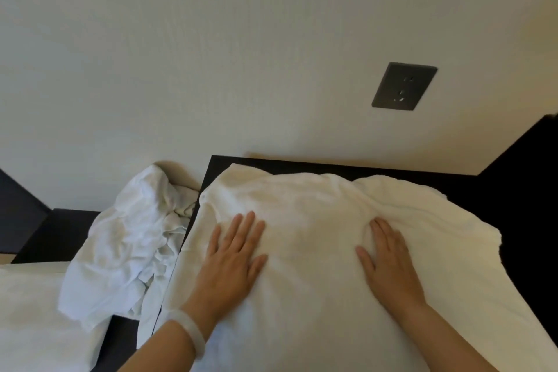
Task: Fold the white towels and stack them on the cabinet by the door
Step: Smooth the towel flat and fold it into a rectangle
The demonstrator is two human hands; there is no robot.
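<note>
Setting: plain off-white wall (211, 54), with a dark cabinet (513, 190) set against it. The cabinet top is flat and matte black.

Towel (317, 205): white, thick pile, spread wide across the cabinet top and covering most of it. The far edge is rumpled, with a raised ridge running toward the right corner. The near part hangs over the front edge toward the camera. The left side overhangs the cabinet's left edge, and the right corner lies on bare black top.

Left hand (232, 254): palm down on the towel's left half, fingers (247, 226) straight and slightly fanned. It presses flat and grips nothing. A pale translucent bangle (190, 329) sits on the wrist.

Right hand (389, 263): palm down on the towel right of centre, fingers (382, 229) straight and close together, thumb out to the side. It also grips nothing. The cloth is bunched slightly just ahead of the fingertips. The two hands are well apart.

Surroundings: a crumpled pile (129, 238) of thinner white cloth lies just beside the cabinet's left edge, heaped against the wall and touching the towel's overhang. It rests on a lower dark ledge (57, 232). A flat white surface (30, 311) fills the near left corner, and I cannot tell what it is. A grey socket (404, 86) is on the wall above the cabinet, right of centre.
</note>
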